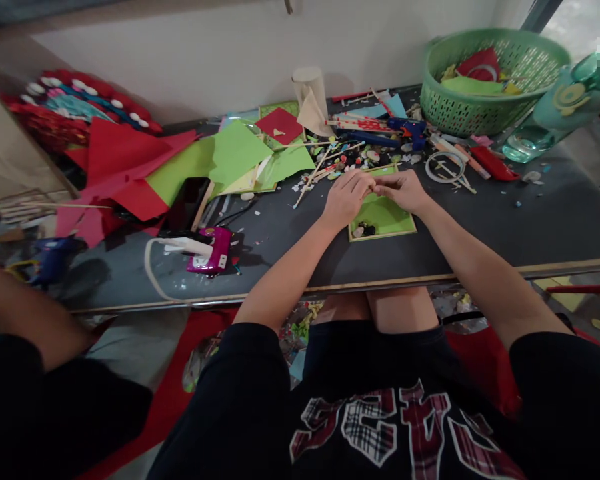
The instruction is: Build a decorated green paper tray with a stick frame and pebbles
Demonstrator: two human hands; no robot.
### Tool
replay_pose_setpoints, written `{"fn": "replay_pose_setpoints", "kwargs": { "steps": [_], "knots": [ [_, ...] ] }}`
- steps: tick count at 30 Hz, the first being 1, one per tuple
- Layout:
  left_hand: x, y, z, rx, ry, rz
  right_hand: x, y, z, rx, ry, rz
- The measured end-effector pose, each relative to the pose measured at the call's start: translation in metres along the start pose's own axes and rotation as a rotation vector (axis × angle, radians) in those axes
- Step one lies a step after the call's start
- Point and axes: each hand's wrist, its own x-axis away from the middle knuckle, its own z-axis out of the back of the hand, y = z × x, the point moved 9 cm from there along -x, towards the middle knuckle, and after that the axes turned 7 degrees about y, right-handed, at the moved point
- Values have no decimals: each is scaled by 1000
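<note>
My left hand (349, 195) and my right hand (404, 189) meet fingertip to fingertip above a green panel (387, 217) edged with thin sticks. Both have their fingers closed in a pinch. Whatever lies between the fingertips is too small and hidden to name. Some dark and pale pebbles (364, 230) rest in the panel's near left corner. Just beyond my hands, a scatter of small coloured stones (373, 157) and several sticks lies on the dark table (290, 250).
A green basket (495, 107) with paper scraps stands back right, beside a bottle (545, 113). A roll of tape (446, 167) and a blue glue gun (414, 130) lie nearer. Coloured paper (240, 157) and a purple power socket (210, 250) are left. Another person's arm (25, 317) reaches in.
</note>
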Motion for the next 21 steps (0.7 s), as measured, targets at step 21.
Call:
{"fn": "replay_pose_setpoints", "kwargs": {
  "steps": [21],
  "knots": [
    [-2, 0, 3, 80, -72, 29, 1, -1, 0, 32, 6, -19]
  ]
}}
